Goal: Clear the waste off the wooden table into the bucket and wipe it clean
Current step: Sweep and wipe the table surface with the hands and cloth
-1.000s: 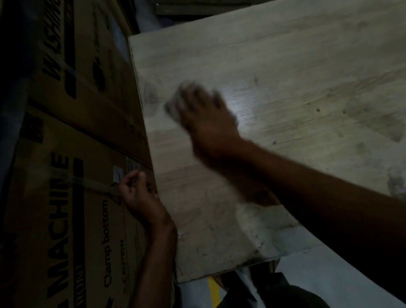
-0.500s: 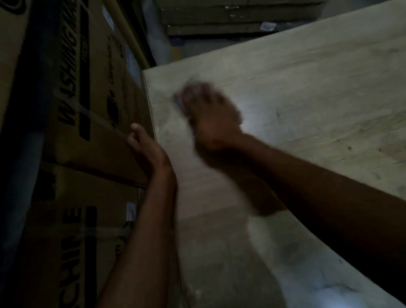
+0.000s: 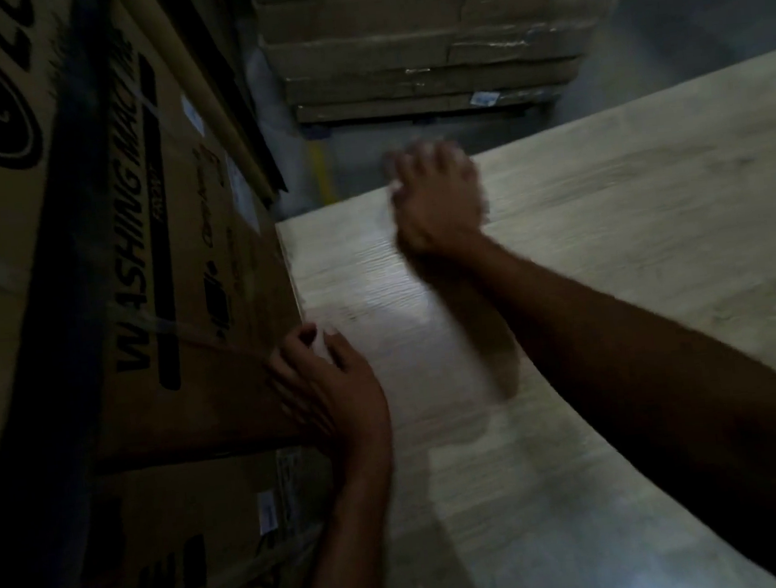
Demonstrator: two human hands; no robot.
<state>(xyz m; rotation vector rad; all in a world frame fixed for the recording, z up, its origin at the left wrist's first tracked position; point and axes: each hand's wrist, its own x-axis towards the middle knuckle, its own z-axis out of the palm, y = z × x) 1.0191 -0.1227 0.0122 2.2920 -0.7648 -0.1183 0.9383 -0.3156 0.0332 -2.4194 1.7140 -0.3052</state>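
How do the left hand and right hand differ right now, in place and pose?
Place: the right hand is at the far edge of the wooden table; the left hand is nearer, at its left edge against the cardboard box.
Pose: the left hand's fingers are spread; the right hand's look curled, though blur hides its grip.
Blur: the right hand is smeared more than the left hand.
Both are bare and at a table edge.
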